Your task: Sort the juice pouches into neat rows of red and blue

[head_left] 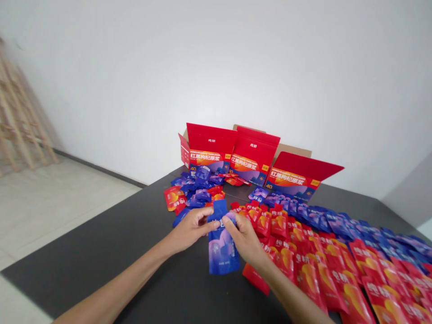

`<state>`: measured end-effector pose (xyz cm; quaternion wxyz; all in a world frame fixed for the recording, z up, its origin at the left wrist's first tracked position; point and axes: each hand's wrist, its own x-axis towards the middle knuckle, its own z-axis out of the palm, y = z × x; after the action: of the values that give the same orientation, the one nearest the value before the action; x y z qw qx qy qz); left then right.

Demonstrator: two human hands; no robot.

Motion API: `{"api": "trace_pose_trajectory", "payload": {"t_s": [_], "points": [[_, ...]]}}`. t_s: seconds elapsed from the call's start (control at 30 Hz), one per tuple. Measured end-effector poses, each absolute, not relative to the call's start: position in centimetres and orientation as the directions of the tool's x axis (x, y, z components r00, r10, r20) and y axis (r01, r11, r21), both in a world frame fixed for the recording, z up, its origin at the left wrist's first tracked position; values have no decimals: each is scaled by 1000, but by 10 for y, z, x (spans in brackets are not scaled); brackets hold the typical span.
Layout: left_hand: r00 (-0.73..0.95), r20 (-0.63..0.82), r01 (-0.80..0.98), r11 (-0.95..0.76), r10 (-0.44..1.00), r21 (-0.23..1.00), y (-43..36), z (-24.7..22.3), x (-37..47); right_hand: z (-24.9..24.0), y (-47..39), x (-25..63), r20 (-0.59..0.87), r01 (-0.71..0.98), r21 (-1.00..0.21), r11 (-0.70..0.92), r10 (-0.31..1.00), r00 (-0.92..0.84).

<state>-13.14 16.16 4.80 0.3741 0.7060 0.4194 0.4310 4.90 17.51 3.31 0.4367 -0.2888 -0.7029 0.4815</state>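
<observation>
Blue pouch (221,245) pinched by fingers of L hand (189,230) & R hand (245,240), above dark table (111,252).

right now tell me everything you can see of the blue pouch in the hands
The blue pouch is a flat, glossy sachet, plastic or foil by its look, deep blue with a purple-pink design and pale print. Its narrow neck points away from the person. It lies over the dark table, held near the top by the left hand and right hand, thumbs on its face.
</observation>
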Motion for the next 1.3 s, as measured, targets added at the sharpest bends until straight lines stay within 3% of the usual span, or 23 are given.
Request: {"api": "trace_pose_trajectory", "payload": {"t_s": [0.3, 0.53, 0.83, 1.1, 1.3], "points": [[119, 272, 130, -287, 955, 949, 160, 38, -125, 38, 181, 56, 224, -72, -970, 232, 736, -639], [187, 163, -63, -153, 969, 986, 155, 38, -115, 33, 180, 55, 248, -111, -967, 229, 744, -621], [63, 301, 70, -305, 952, 950, 155, 42, -120, 34, 175, 49, 403, -27, -893, 449, 770, -494], [45, 423, 339, -412, 905, 846, 156, 38, -122, 36, 181, 51, 365, -91, -925, 368, 801, -475], [60, 355, 232, -359, 933, 904, 161, 40, -127, 62, 226, 97, 307, -134, -948, 289, 941, -142]]}}
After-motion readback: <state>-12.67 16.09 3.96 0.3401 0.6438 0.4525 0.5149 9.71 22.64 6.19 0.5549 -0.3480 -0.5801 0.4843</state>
